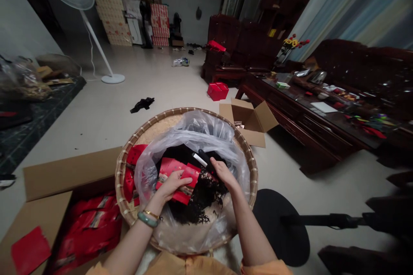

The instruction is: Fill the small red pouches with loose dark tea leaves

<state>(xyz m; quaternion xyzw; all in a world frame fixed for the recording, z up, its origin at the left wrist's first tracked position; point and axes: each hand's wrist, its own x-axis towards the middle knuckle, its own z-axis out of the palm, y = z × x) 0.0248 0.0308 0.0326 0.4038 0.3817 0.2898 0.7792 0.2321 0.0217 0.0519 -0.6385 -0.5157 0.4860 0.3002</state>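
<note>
My left hand [172, 184] grips a red foil packet [176, 180] with a gold label, low inside a clear plastic bag [193, 131]. The bag lines a round woven bamboo tray [121, 180] and holds a heap of dark, curly dried strands [200, 197]. My right hand [224, 174] closes on the black end of a slim black-and-white tool [200, 160] above the heap. More red packets [130, 176] lie between the bag and the tray rim. Several others [90, 232] fill an open cardboard box [64, 176] at the lower left.
A second open cardboard box [250, 120] stands beyond the tray. Right of it runs a dark wooden table [309, 116] covered with small items. A black stand base [280, 227] lies at lower right, and a white floor fan [109, 78] stands at the far left.
</note>
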